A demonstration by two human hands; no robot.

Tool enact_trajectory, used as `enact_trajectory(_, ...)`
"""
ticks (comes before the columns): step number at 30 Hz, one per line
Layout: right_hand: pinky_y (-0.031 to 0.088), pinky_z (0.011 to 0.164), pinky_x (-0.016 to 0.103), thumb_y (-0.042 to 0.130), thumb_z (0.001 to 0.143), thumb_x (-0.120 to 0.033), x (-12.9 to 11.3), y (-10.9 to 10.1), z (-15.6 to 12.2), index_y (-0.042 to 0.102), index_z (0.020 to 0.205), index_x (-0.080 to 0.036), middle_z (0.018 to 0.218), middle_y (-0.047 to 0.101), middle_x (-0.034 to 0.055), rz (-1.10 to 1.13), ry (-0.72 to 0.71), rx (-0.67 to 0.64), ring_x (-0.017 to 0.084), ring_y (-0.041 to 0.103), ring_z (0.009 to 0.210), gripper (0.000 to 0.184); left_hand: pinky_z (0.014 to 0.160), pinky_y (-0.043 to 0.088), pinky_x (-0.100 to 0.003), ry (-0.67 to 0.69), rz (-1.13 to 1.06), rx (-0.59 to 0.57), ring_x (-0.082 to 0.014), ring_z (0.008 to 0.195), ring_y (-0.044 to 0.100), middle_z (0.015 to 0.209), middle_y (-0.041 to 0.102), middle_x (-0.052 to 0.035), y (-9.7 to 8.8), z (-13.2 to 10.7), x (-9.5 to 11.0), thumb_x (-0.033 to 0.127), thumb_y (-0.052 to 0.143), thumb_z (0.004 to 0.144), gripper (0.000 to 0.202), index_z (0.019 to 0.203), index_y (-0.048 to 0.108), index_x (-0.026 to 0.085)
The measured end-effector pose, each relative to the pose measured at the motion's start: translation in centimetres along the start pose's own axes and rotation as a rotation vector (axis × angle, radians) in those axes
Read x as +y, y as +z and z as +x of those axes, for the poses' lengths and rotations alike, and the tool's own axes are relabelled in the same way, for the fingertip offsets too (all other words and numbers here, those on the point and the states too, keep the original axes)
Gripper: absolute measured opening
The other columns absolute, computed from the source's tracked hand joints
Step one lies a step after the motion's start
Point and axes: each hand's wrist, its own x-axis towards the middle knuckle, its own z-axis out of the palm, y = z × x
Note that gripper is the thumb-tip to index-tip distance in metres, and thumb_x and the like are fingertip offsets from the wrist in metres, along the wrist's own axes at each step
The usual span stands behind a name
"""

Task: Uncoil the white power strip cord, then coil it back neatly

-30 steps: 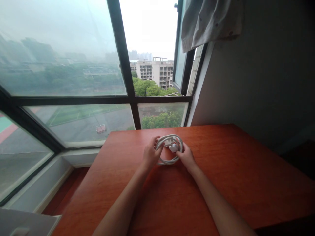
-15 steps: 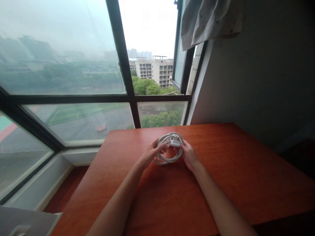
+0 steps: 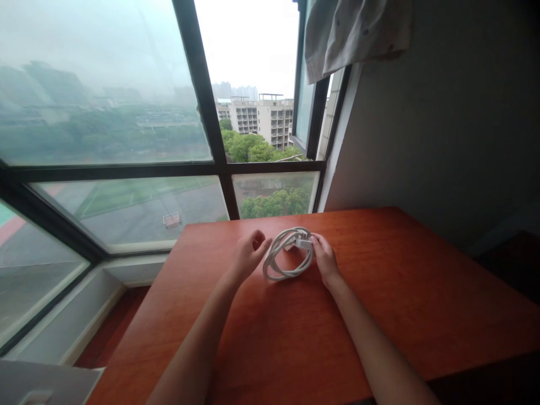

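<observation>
Where the two hands meet over the desk, the biggest thing lies beyond them: a dark-framed window, spreading far out past the left hand, hazy buildings and trees behind the glass. Grey wall stands off to the right hand's side, well apart from it. Red-brown wooden desk runs under both hands and forearms, its far edge toward the window. Pale cloth hangs high above the right hand, at the corner where window meets wall.

White cable coil: a loose ring of several turns, between the two hands, near arc resting on the desk.

Right hand: grasping the coil at its right edge, thumb and fingertips closed on the turns.

Left hand: released, holding nothing, fingers loosely curled, just beside the coil's left edge. Contact with the cable cannot be told.

Small white plug: on the coil's far right side, right at the right hand's fingertips.
</observation>
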Motion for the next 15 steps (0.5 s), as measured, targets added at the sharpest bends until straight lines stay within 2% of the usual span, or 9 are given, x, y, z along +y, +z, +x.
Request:
enact_trajectory(4, 0.046, 0.092, 0.040, 0.045, 0.089, -0.046, 0.2, -0.5, 0.0, 0.065, 0.104, -0.019, 0.107, 0.068, 0.0090, -0.243, -0.148, 0.017, 0.025, 0.061, 0.102, 0.037, 0.053, 0.028, -0.023, 0.145, 0.224, -0.173, -0.0109, 0.056, 0.045, 0.064, 0.055, 0.0009, -0.8, -0.6, 1.8, 0.041, 0.052, 0.089, 0.030, 0.070, 0.056, 0.017)
enact_trajectory(7, 0.047, 0.092, 0.040, 0.046, 0.089, -0.043, 0.3, -0.6, 0.0, 0.062, 0.112, -0.019, 0.115, 0.064, 0.0111, -0.278, -0.265, 0.032, 0.025, 0.060, 0.106, 0.037, 0.056, 0.031, -0.024, 0.163, 0.259, -0.177, -0.0121, 0.060, 0.048, 0.071, 0.059, -0.0007, -0.8, -0.8, 2.1, 0.038, 0.049, 0.090, 0.028, 0.074, 0.058, 0.018)
enact_trajectory(11, 0.047, 0.096, 0.041, 0.048, 0.090, -0.041, 0.5, -0.4, -0.2, 0.052, 0.127, -0.020, 0.124, 0.058, 0.0122, -0.277, -0.344, 0.000, 0.024, 0.057, 0.112, 0.042, 0.057, 0.033, -0.024, 0.116, 0.197, -0.214, -0.0128, 0.061, 0.051, 0.071, 0.061, -0.0001, -0.5, -0.6, 1.4, 0.038, 0.046, 0.092, 0.026, 0.084, 0.061, 0.019)
enact_trajectory(15, 0.041, 0.104, 0.046, 0.049, 0.090, -0.038, 0.3, 0.1, -0.8, 0.047, 0.131, -0.019, 0.129, 0.053, 0.0140, -0.403, -0.475, -0.029, 0.026, 0.051, 0.121, 0.045, 0.055, 0.030, -0.024, 0.122, 0.179, -0.191, -0.0122, 0.058, 0.046, 0.065, 0.055, 0.0010, -0.1, -0.5, 1.4, 0.042, 0.048, 0.090, 0.030, 0.074, 0.056, 0.017)
